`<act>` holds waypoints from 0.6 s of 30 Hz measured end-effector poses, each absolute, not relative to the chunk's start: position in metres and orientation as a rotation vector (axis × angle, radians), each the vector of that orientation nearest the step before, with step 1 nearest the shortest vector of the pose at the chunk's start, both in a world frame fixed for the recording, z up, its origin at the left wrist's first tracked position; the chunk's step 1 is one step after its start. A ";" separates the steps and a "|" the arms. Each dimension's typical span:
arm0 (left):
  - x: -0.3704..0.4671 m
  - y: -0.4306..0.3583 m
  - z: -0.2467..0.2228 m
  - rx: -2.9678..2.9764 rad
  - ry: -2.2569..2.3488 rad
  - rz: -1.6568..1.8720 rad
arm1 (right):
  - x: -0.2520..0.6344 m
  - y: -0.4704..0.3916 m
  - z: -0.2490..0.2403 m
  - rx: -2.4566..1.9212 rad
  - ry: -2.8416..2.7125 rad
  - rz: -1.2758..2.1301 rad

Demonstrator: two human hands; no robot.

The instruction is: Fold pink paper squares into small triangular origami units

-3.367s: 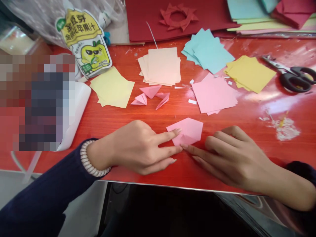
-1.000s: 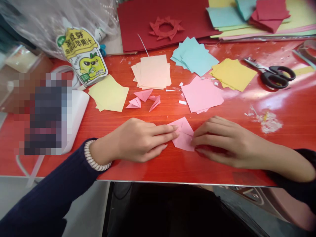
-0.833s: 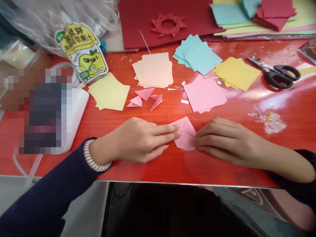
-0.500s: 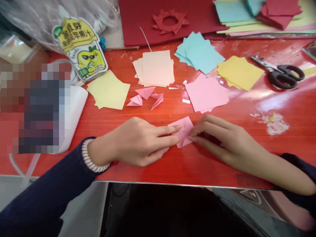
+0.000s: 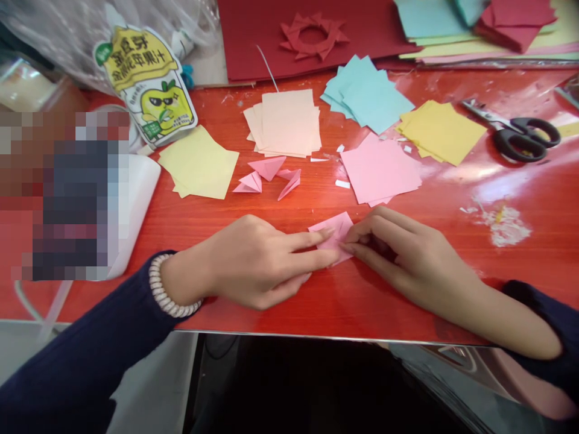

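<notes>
A small square of pink paper [image 5: 338, 222] with crease lines lies flat on the red table near its front edge. Stretched fingers of my left hand [image 5: 260, 259] rest on its left side, pressing it to the tabletop. At its right side, my right hand [image 5: 400, 250] pinches the paper between thumb and fingertips, which hide that corner. Just beyond are several small folded pink paper pieces [image 5: 268, 168]. A stack of pink paper squares [image 5: 380, 169] sits behind my right hand.
Behind lie yellow-green [image 5: 203, 163], peach [image 5: 289, 123], blue [image 5: 373, 96] and yellow [image 5: 446, 132] paper squares. Scissors [image 5: 520, 135] and paper scraps [image 5: 506, 226] are at the right. A juice pouch [image 5: 158, 102] stands left; a red folded ring [image 5: 313, 37] lies at the back.
My right hand's fingertips have moved slightly left over the pink paper, covering more of its right side. My left hand has shifted a little to the right and still presses on it.
</notes>
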State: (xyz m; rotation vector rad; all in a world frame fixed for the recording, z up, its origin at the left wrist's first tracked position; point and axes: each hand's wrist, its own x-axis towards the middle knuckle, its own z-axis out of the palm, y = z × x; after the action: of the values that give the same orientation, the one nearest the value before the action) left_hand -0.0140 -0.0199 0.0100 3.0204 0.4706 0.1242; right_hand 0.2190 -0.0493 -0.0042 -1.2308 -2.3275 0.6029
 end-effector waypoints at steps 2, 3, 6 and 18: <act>-0.014 -0.020 0.010 3.058 0.460 0.116 | 0.218 -0.049 -0.005 -1.239 -2.328 0.595; -0.015 -0.020 0.010 3.071 0.462 0.116 | 0.218 -0.049 -0.006 -1.244 -2.330 0.594; -0.015 -0.021 0.010 3.100 0.473 0.121 | 0.218 -0.049 -0.006 -1.257 -2.336 0.585; -0.014 -0.024 0.010 3.130 0.497 0.087 | 0.221 -0.053 -0.008 -1.355 -2.286 0.474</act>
State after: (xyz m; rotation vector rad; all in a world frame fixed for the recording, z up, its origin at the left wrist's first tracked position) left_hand -0.0138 -0.0243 0.0101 3.1297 0.4968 0.0870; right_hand 0.2210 -0.0527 -0.0085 -1.3548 -2.2856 0.4744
